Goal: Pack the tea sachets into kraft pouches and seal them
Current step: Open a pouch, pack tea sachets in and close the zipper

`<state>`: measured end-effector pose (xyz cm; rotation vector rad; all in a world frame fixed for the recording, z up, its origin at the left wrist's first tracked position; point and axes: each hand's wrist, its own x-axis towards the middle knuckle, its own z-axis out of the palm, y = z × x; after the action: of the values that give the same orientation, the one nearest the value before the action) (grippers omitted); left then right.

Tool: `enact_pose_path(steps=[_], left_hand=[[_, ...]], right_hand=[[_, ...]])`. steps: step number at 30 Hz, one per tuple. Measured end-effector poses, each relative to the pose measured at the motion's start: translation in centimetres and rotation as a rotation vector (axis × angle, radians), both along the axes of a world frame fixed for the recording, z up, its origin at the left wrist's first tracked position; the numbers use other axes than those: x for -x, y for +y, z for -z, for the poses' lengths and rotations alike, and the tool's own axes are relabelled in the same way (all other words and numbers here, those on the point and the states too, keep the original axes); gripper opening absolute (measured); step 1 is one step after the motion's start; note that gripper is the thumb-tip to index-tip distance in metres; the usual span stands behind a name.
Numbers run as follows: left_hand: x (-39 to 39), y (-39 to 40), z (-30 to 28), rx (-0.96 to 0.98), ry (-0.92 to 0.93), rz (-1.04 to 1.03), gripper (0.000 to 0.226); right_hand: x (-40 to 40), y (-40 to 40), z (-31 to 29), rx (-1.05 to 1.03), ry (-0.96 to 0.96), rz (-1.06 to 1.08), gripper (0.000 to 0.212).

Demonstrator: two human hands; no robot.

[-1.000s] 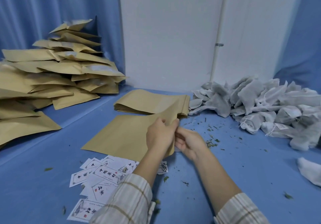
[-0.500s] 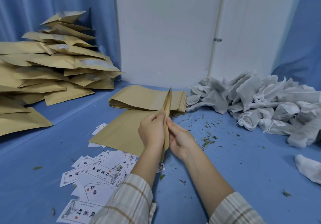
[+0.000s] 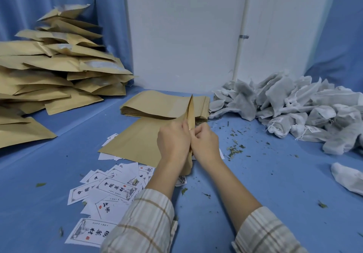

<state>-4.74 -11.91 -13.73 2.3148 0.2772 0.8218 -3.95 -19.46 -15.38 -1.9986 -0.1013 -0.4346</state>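
Observation:
I hold one flat kraft pouch (image 3: 191,111) upright on its edge at the middle of the blue table. My left hand (image 3: 173,141) pinches its left face and my right hand (image 3: 205,143) pinches its right face, thumbs near the top edge. Another flat kraft pouch (image 3: 135,140) lies on the table just left of my hands. Behind it sits a neat stack of empty pouches (image 3: 157,105). A heap of grey-white tea sachets (image 3: 290,107) fills the right side. One sachet (image 3: 347,178) lies alone near the right edge.
A tall pile of filled kraft pouches (image 3: 53,72) stands at the left. Several white printed labels (image 3: 110,191) are scattered in front of my left forearm. Loose green tea leaves (image 3: 234,149) speckle the blue table (image 3: 275,203). A white wall panel (image 3: 186,36) closes the back.
The pouch has gone from lying tilted between my hands to standing upright on edge. Both hands shifted slightly up and away, still pinching it.

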Motion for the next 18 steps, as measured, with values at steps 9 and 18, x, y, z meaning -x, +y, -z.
enact_pose_path(steps=[9,18], left_hand=[[0.4,0.6,0.3,-0.162,-0.087,-0.113,0.039],[1.8,-1.4,-2.0,-0.425,-0.118,-0.014,0.026]], right_hand=[[-0.5,-1.6,0.1,0.122,0.141,0.213,0.014],[-1.3,-1.4,-0.8,0.19,-0.077,-0.063,0.027]])
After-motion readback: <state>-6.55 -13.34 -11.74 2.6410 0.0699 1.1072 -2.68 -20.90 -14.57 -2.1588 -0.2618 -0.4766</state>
